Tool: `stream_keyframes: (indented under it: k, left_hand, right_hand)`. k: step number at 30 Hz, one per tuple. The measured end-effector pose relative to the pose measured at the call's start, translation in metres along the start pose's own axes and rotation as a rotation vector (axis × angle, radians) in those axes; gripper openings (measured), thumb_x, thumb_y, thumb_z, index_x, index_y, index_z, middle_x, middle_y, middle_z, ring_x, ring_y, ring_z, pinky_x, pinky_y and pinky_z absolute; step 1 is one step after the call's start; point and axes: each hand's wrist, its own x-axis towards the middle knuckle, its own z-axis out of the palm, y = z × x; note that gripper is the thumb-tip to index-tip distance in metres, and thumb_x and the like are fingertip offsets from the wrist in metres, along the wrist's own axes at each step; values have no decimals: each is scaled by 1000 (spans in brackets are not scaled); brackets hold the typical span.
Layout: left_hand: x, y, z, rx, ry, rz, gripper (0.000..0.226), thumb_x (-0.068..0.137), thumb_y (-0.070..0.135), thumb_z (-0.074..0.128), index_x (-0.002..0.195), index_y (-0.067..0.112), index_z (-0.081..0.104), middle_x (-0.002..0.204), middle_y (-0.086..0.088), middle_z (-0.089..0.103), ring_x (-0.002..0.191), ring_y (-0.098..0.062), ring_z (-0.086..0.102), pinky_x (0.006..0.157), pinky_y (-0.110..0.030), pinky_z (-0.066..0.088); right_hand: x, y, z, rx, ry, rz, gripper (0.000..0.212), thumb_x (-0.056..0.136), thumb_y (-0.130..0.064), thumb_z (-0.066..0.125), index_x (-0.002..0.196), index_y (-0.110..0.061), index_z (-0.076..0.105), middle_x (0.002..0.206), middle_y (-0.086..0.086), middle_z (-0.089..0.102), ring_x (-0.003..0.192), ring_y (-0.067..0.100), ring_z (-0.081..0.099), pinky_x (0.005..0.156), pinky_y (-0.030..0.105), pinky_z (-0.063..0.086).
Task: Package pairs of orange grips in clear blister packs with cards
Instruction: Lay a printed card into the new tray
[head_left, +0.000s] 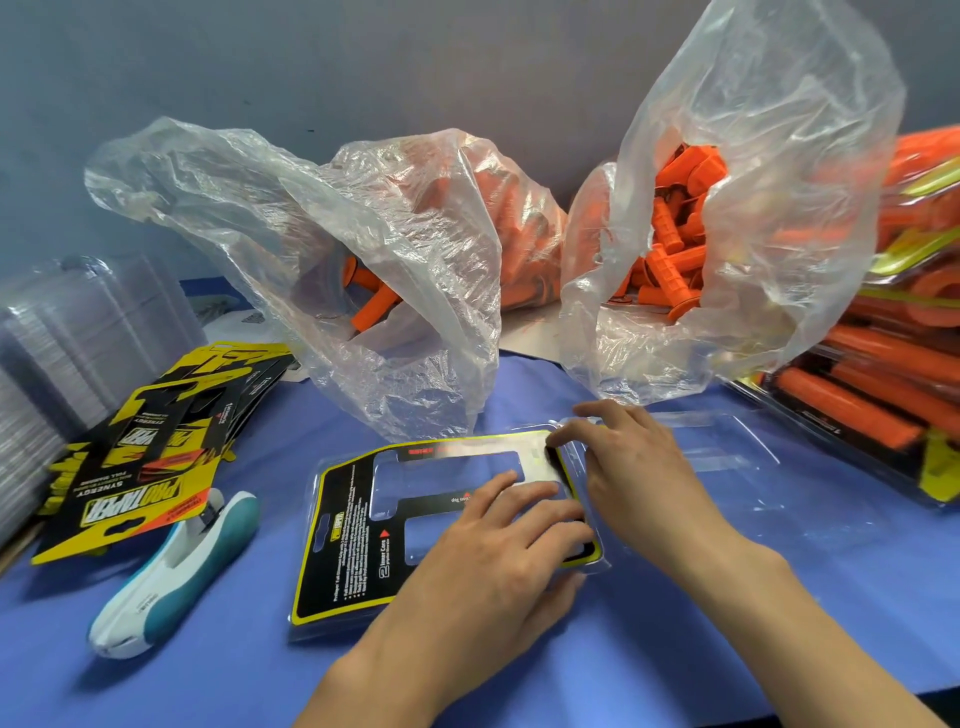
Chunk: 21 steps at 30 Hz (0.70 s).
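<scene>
A black and yellow card (358, 540) lies inside an open clear blister pack (727, 457) on the blue table, in front of me. My left hand (498, 551) presses flat on the card's right part with straight fingers. My right hand (623, 462) touches the card's far right corner with curled fingertips, by the blister's hinge. Orange grips (670, 260) fill a clear plastic bag at the back right, and more orange grips (374, 306) show in a second bag at the back middle.
A pile of loose cards (156, 447) lies at the left, with stacked clear blister shells (67, 338) behind it. A white and teal stapler (176, 571) lies beside the card. Finished packs (883, 364) are heaped at the right edge.
</scene>
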Motion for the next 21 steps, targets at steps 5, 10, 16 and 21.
stream_keyframes:
  k: [5, 10, 16, 21]
  left_hand:
    - [-2, 0, 1, 2, -10, 3, 25, 95, 35, 55, 117, 25, 61, 128, 12, 59, 128, -15, 50, 113, -38, 35]
    - [-2, 3, -5, -18, -47, -22, 41, 97, 47, 50, 130, 23, 58, 138, 10, 56, 134, -14, 47, 115, -39, 33]
    - [-6, -13, -35, -201, 191, -252, 36, 102, 40, 44, 127, 21, 60, 132, 8, 57, 125, -12, 51, 107, -32, 39]
    - [-32, -60, -51, -227, 388, -750, 26, 101, 34, 48, 122, 27, 60, 116, 18, 56, 116, -9, 51, 97, -19, 34]
  right_hand:
    - [0, -1, -1, 7, -8, -4, 45, 90, -8, 47, 120, -37, 63, 142, -7, 47, 129, 21, 41, 101, 34, 29]
    - [0, -2, -3, 36, -31, 5, 46, 88, -6, 52, 119, -37, 63, 142, -8, 47, 129, 20, 42, 102, 35, 30]
    - [2, -9, -11, 191, 46, -1, 43, 90, -3, 46, 118, -27, 67, 134, -2, 55, 122, 27, 49, 102, 43, 38]
    - [1, -35, -8, 338, 109, -126, 36, 97, -7, 48, 126, -23, 63, 129, -3, 59, 118, 25, 53, 101, 40, 40]
